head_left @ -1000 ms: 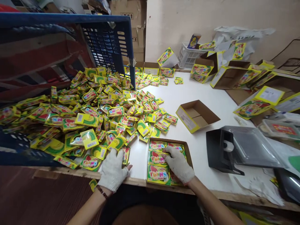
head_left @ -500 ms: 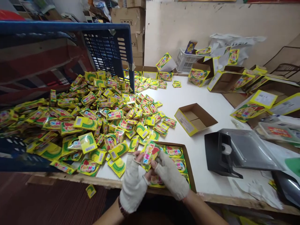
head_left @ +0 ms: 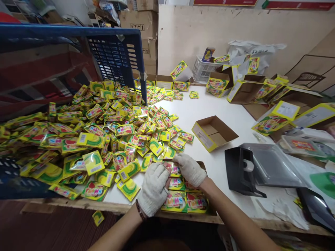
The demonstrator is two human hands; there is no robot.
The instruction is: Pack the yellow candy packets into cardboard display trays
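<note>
Off-white wall at the back, brown cartons with handling symbols stacked to its left, and a white desk with a raw wooden front edge. Only got the head view, so going off that.

Branding first: colourful "TWINS" letters next to watermelon art on loads of yellow and green packets. Some lie face down showing barcodes, and one in the pile reads upside down. They're heaped from a tipped blue crate on the left out onto the desk. The white bag by the wall has dark lettering, too blurry for me to read.

The filled carton sits at the desk's near edge, right in front of the person. Packets in its front row lie flat, face up, long axis running left to right, "TWINS" upright for the wearer.

Both hands wear white gloves with bare fingertips. Left hand is curled over the carton's far left part, right hand bent over the far side, fingertips pretty close together near a packet. Fingers block it, so honestly can't tell if either one's gripping it.

Off to the right: open brown tray, black tape dispenser, clear plastic tray.
</note>
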